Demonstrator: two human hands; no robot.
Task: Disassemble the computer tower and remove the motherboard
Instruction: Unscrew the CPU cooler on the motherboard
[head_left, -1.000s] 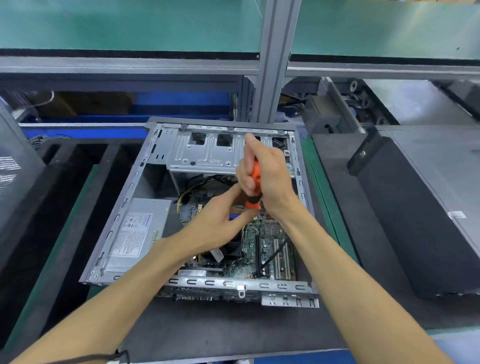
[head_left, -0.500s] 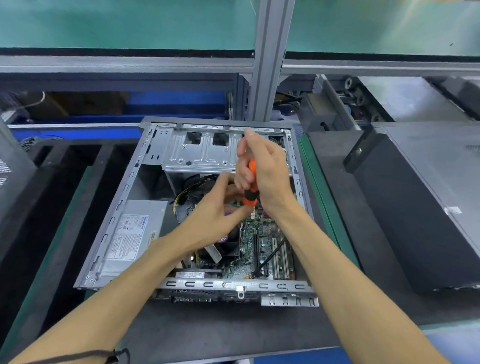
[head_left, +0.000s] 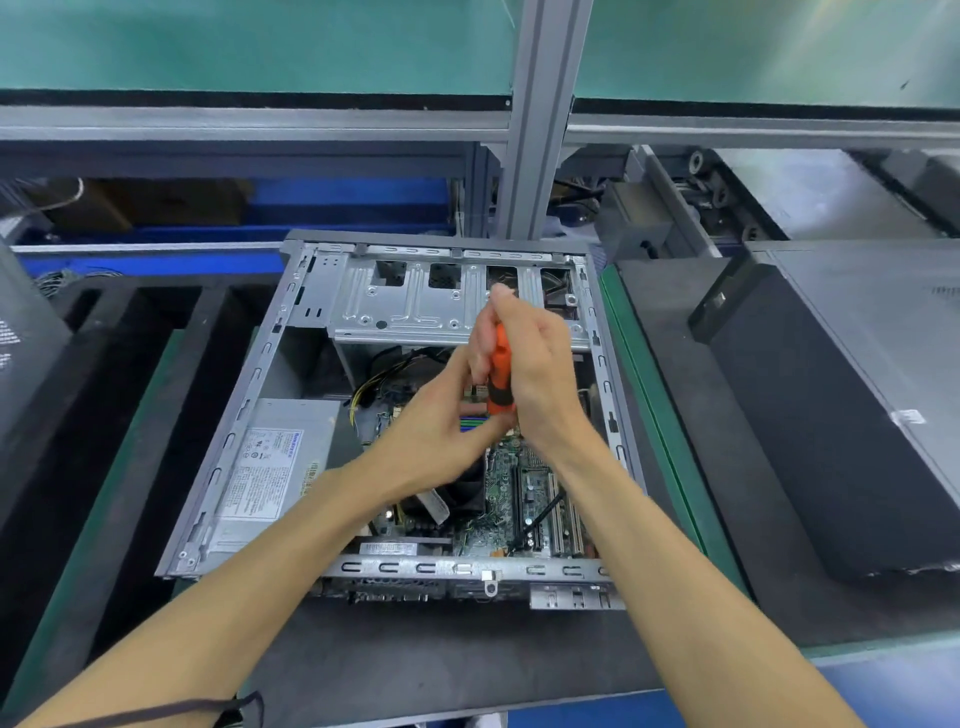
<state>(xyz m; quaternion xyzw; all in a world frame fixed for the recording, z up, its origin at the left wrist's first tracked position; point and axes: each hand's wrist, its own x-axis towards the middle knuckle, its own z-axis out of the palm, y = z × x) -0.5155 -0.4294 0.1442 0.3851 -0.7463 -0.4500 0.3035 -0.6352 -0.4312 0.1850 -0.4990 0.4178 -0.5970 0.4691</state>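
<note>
Reaching in from the near edge at 6 o'clock, two bare forearms are crossing a dark mat (head_left: 447, 670) toward the opened computer tower (head_left: 223, 467), which is lying on its side at the centre of the bench. Just inside its near rim the green motherboard (head_left: 501, 475) is sitting at 5 o'clock in the case, a black cable trailing over its slots. At 8 o'clock the grey power supply (head_left: 270, 467) is showing its label. Above the board, the left hand (head_left: 436, 431) is curling its fingers round the lower end of an orange screwdriver (head_left: 500, 376) — the tip is hidden behind the hands — while the right hand (head_left: 540, 369) is clenching the handle from the 3 o'clock side. Farther back, at 12 o'clock, the silver drive cage (head_left: 415, 312) is spanning the case. Well off at 3 o'clock a closed black tower (head_left: 831, 415) is lying.
</note>
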